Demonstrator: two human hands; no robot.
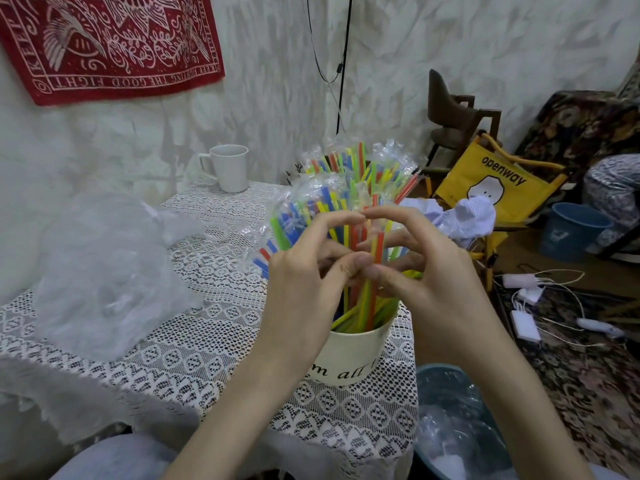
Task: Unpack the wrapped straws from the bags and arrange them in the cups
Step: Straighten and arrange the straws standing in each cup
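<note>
Both hands cupping the wrapped straws point(349, 202) standing in the near cream cup point(349, 348): left hand point(304, 271) and right hand point(426, 271) curled, fingertips pinching stems. Risk: bundle is fanning wide, so a sideways tug could tip the cup or spill straws. Far white mug point(229, 168) sitting empty.

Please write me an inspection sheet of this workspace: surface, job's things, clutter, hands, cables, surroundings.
Surface: table under white lace tablecloth.
Job's things: cream cup at the near edge, full of wrapped straws; white mug at the far edge, contents hidden.
Clutter: crumpled clear plastic bags on the table's left side.
Hands: left hand and right hand both grip the straw bundle above the cup.
Cables: black cord on the wall; white chargers on the floor.
Surroundings: red wall cloth, yellow folding chair, blue bucket, bin holding wrappers.
</note>
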